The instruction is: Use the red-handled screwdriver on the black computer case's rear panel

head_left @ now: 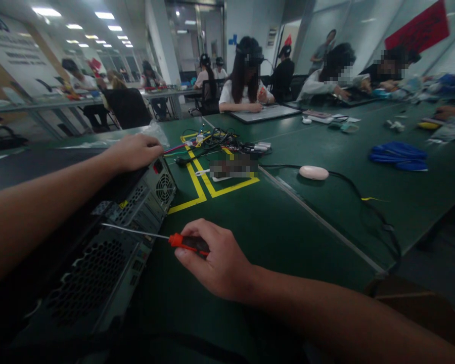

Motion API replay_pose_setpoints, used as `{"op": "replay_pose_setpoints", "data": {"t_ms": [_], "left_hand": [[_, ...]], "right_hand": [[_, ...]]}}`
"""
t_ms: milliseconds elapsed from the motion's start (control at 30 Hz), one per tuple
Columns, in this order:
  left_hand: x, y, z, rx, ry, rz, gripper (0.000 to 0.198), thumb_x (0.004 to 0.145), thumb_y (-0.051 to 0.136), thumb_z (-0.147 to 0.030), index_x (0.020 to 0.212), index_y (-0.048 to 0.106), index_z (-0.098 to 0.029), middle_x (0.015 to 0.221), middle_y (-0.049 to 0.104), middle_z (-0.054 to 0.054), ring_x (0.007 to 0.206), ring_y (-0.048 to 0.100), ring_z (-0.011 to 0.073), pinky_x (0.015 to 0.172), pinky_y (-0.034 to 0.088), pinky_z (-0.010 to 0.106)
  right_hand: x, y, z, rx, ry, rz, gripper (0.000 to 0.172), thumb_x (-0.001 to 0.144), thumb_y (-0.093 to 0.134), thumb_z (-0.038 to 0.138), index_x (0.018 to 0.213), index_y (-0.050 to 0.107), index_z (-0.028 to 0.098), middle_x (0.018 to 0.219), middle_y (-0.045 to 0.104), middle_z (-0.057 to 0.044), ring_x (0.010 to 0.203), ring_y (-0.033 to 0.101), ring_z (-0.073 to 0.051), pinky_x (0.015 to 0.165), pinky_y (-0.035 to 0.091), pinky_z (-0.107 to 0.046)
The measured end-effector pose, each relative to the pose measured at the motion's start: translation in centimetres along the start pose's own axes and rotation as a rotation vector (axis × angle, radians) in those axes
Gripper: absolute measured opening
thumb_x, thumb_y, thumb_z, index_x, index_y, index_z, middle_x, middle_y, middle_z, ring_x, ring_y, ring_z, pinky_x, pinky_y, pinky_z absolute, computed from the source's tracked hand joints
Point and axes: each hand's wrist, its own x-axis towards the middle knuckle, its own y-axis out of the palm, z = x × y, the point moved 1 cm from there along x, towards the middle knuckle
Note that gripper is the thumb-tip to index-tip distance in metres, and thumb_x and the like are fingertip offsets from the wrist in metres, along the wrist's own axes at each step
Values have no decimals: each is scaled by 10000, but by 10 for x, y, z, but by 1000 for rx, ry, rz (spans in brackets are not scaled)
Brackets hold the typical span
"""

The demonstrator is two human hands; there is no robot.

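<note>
A dark desktop computer case [87, 283] lies at the left, its rear panel with vents, slots and a fan grille [164, 187] turned toward the right. My left hand [134, 153] is closed over the case's far top corner, close to the power socket; some of its fingertips are hidden. In my right hand [222, 258] is a screwdriver [176, 239] with a red and black handle, my fingers wrapped round it. The long thin shaft points left, and its tip is at the rear panel near the slots; whether it touches a screw cannot be made out.
A tangle of cables [220, 139] and a phone-like item [233, 168] lie in and around yellow tape marks [233, 188] beyond the case. A pale oval device [313, 173] sits on a black cable. Farther right is a blue bundle [398, 155]. Several people work across the green table [311, 242].
</note>
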Motion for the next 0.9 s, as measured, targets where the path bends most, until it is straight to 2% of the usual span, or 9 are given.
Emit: {"op": "replay_pose_setpoints", "data": {"t_ms": [133, 333, 433, 767, 900], "left_hand": [[0, -2, -2, 10, -14, 45, 674, 952, 274, -437, 1261, 747, -70, 1230, 734, 198, 1165, 671, 359, 991, 513, 438], [-1, -4, -3, 47, -11, 75, 655, 971, 270, -430, 1277, 737, -88, 1254, 733, 164, 1182, 668, 311, 1010, 506, 382], [-1, -6, -4, 54, -6, 88, 649, 974, 265, -434, 1275, 731, -96, 1280, 726, 170, 1208, 658, 319, 1017, 502, 387], [-2, -5, -4, 14, -10, 85, 665, 962, 268, -430, 1280, 728, -69, 1288, 719, 206, 1209, 660, 354, 1026, 504, 424], [-2, -5, -5, 28, -13, 73, 669, 967, 266, -438, 1281, 732, -75, 1274, 722, 196, 1189, 662, 343, 1018, 499, 413]], "right_hand": [[1, 0, -1, -13, -28, -16, 158, 957, 712, 304, 1067, 663, 202, 982, 739, -43, 832, 683, -170, 770, 525, -289], [0, -1, 0, -27, -22, -11, 164, 960, 707, 323, 1071, 670, 208, 982, 741, -37, 831, 680, -168, 782, 521, -285], [0, -2, 2, -34, -10, -4, 171, 966, 699, 336, 1078, 672, 210, 982, 742, -39, 828, 677, -172, 793, 523, -295], [1, -3, 3, -48, 11, 11, 207, 995, 662, 377, 1098, 691, 200, 1013, 748, -59, 884, 691, -189, 817, 522, -314], [1, -4, 4, -58, 6, 18, 235, 1028, 625, 386, 1080, 717, 176, 950, 724, -54, 831, 663, -180, 765, 499, -305]]}}
